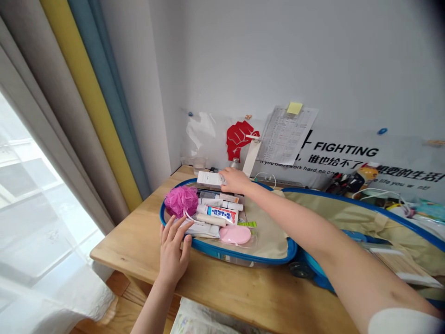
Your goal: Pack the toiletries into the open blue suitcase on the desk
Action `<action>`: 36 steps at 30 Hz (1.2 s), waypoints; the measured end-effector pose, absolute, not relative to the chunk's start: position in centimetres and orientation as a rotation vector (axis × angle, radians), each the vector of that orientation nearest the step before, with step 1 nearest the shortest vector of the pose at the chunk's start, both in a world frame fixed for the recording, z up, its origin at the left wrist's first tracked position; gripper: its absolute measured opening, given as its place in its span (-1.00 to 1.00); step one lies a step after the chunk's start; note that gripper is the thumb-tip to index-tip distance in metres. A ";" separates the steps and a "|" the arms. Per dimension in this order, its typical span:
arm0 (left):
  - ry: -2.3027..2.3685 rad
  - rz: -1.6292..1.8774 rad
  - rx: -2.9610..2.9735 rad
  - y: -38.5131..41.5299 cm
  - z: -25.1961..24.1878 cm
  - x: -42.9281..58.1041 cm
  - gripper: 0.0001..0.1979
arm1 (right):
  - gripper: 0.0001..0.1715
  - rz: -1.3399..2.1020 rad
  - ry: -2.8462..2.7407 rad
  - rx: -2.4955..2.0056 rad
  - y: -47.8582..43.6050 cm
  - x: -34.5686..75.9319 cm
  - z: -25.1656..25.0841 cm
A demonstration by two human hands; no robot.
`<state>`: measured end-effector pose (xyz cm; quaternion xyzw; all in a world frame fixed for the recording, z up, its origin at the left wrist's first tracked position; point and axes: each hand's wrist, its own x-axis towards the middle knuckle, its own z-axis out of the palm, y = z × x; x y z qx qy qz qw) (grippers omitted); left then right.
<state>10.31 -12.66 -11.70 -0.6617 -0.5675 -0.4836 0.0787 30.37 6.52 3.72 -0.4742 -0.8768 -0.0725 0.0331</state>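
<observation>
My right hand [234,180] reaches across the open blue-rimmed suitcase [274,256] and grips the right end of a white box [206,179] at its far edge. My left hand [175,248] rests with fingers spread at the near left rim, fingertips by a white packet [205,230]. A pink bath puff [181,201] fills the case's left end. Packed beside it are a toothpaste box [222,214], several white tubes [232,205], a cream-coloured tube [211,219] and a pink oval item [235,234] in clear wrapping. The fingertips behind the white box are partly hidden.
The suitcase's other half [313,204] lies open to the right, holding a packet of thin wooden sticks [399,260]. Behind stand a white lamp [251,157], a bottle [235,163] and pens [335,183]. The wooden table's [128,246] left edge is near the curtains [86,93].
</observation>
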 end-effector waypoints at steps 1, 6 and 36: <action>-1.700 -1.449 -1.981 -12.6 -11.7 10.3 -0.65 | -0.29 -0.218 -2.711 -1.450 6.8 29.7 3.2; -1.702 -1.451 -1.986 -12.6 -11.8 10.3 -0.65 | -0.28 -0.194 -2.749 -1.425 7.5 28.3 1.9; -1.577 -1.452 -1.998 -12.2 -12.0 9.9 -0.65 | -0.45 0.743 -2.517 -2.004 -8.3 58.4 4.5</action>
